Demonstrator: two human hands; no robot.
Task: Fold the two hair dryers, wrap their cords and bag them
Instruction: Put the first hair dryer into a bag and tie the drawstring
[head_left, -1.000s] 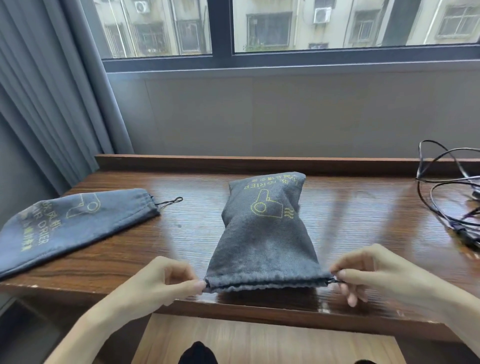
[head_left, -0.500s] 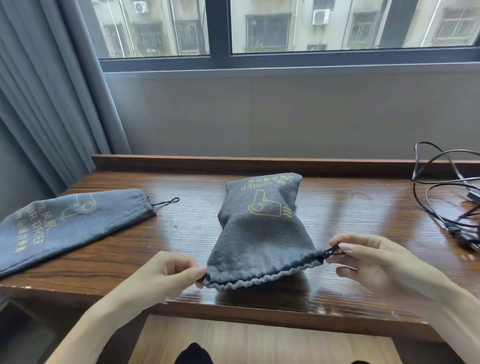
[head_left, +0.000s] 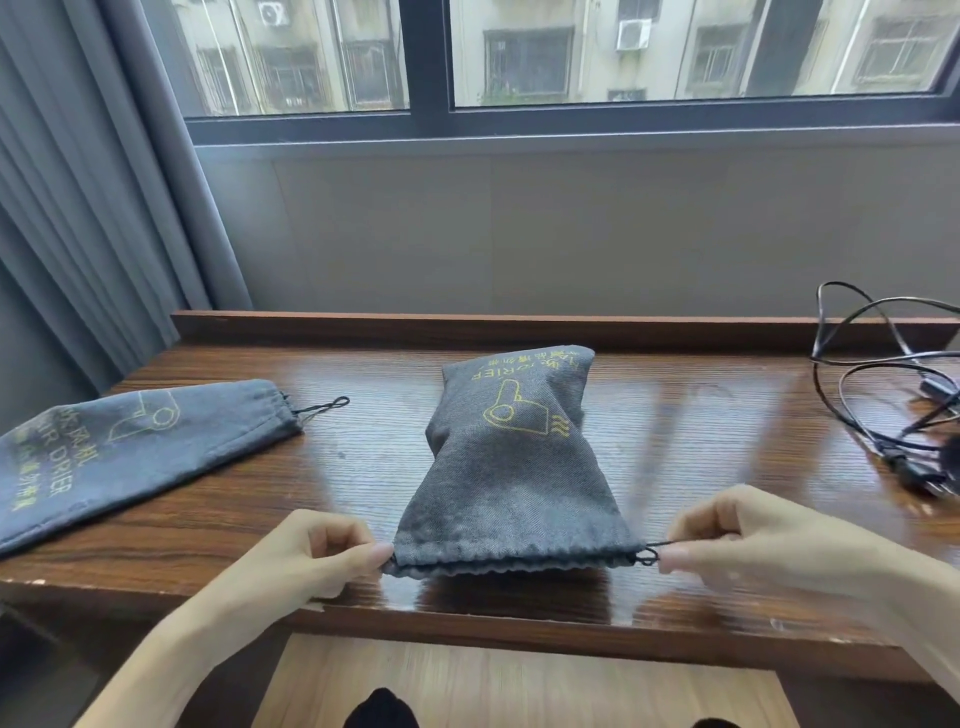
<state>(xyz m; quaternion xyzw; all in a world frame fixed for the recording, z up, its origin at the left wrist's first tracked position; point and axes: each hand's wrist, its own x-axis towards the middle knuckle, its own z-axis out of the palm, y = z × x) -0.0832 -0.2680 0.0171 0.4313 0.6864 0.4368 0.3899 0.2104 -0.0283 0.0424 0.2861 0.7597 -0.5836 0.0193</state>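
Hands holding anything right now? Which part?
Yes. Both hands grip the middle grey bag at its near opening: left hand pinches the left corner, right hand pinches the black drawstring at the right corner.

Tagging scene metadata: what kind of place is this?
Probably a hotel or apartment room, though that is a guess. A wooden desk stands under a window facing an apartment block, with a grey curtain at left. Two printed hair-dryer pouches hint at a hotel.

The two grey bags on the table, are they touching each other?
Apart. The head view shows bare wooden table between the flat bag at left and the filled bag in the middle.
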